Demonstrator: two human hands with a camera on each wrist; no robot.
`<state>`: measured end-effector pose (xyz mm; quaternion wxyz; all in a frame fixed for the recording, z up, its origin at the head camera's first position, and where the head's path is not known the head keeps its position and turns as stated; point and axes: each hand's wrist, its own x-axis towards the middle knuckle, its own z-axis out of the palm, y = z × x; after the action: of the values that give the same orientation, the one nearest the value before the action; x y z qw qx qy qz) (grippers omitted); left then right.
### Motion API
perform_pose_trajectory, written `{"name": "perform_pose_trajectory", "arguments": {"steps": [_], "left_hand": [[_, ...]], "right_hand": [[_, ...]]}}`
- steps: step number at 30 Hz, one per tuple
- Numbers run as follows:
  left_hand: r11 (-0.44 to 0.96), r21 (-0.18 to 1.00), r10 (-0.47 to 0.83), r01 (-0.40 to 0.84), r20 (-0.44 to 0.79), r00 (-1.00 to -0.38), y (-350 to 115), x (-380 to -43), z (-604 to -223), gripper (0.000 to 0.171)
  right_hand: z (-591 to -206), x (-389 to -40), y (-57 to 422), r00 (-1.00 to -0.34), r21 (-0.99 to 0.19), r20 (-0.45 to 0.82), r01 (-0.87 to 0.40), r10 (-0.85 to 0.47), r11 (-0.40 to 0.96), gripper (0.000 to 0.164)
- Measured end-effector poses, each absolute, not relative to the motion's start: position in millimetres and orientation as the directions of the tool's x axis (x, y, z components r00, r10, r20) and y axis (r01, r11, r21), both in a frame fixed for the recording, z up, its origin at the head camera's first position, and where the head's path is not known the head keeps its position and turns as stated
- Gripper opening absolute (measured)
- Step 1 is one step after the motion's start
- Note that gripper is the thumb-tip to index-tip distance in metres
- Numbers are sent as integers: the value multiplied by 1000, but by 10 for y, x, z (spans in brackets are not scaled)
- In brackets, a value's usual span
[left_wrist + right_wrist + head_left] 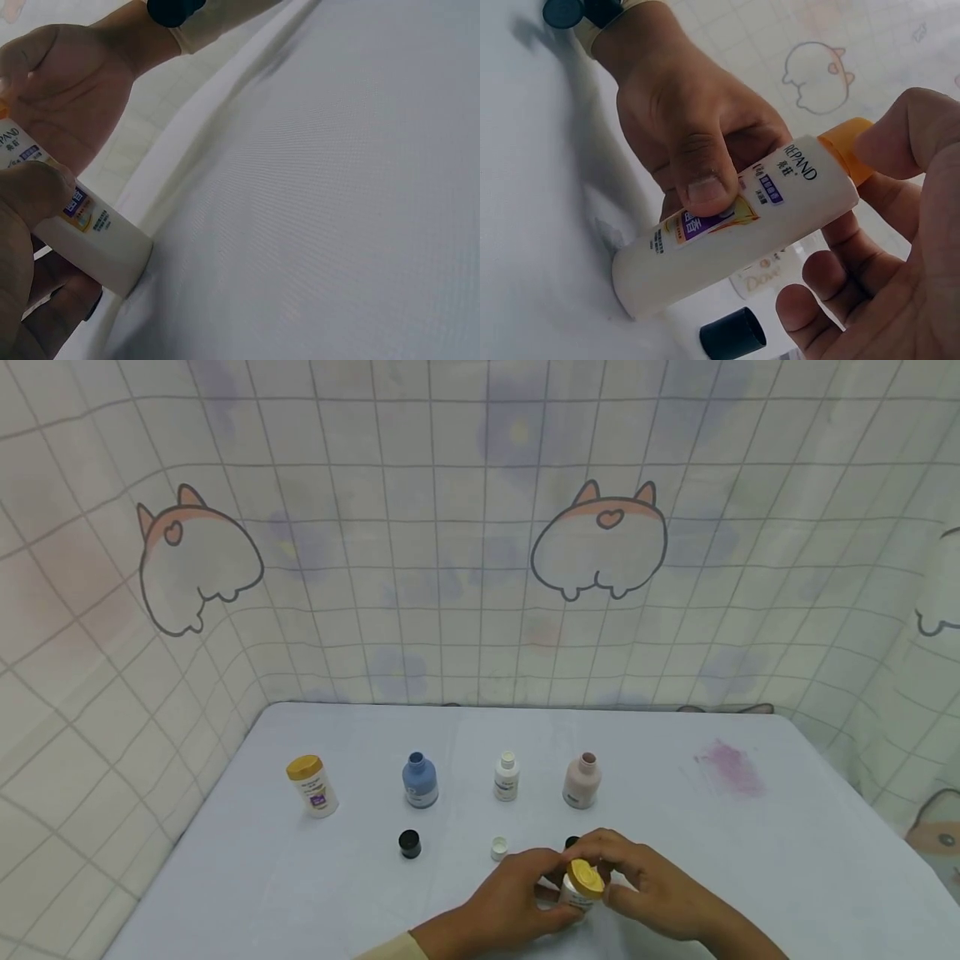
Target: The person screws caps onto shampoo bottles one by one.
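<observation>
A white REPAND bottle (pixel 742 240) with printed labels stands tilted low in the head view, its base touching the table in the right wrist view. My left hand (pixel 510 897) grips its body, the thumb across the label. At its top, my right hand (pixel 652 885) pinches the yellow cap (pixel 847 154) between thumb and index finger, while the other fingers curl loosely beside the bottle. The cap sits on the neck; whether it is loose I cannot tell. Behind the hands a black cap (pixel 572 841) is partly hidden.
Across the white table (pixel 750 860) stand another yellow-capped bottle (pixel 318 793), an uncapped blue bottle (pixel 420 785), a small white bottle (pixel 507 781) and an uncapped pink bottle (pixel 581 785). Nearer lie a black cap (pixel 409 843) and a white cap (pixel 498 848). A patterned curtain (pixel 450 568) hangs behind.
</observation>
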<state>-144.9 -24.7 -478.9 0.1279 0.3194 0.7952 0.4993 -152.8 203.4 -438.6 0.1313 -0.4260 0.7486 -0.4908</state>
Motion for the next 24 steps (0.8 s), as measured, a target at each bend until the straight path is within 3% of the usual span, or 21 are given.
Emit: {"name": "perform_pose_trajectory", "arguments": {"steps": [5, 16, 24], "left_hand": [[301, 868, 636, 396, 127, -761, -240, -1448, -4777, 45], [321, 852, 634, 413, 131, -762, -237, -1448, -4774, 40], [323, 829, 637, 457, 167, -753, -235, -1446, -4793, 36]], "right_hand": [[-4411, -1531, 2043, -637, -829, 220, -522, -739, 203, 43], [-4473, -1514, 2055, -647, -823, 307, -549, -698, 147, 45], [-4461, -1481, 2050, -712, -832, 265, -510, -651, 218, 38]]}}
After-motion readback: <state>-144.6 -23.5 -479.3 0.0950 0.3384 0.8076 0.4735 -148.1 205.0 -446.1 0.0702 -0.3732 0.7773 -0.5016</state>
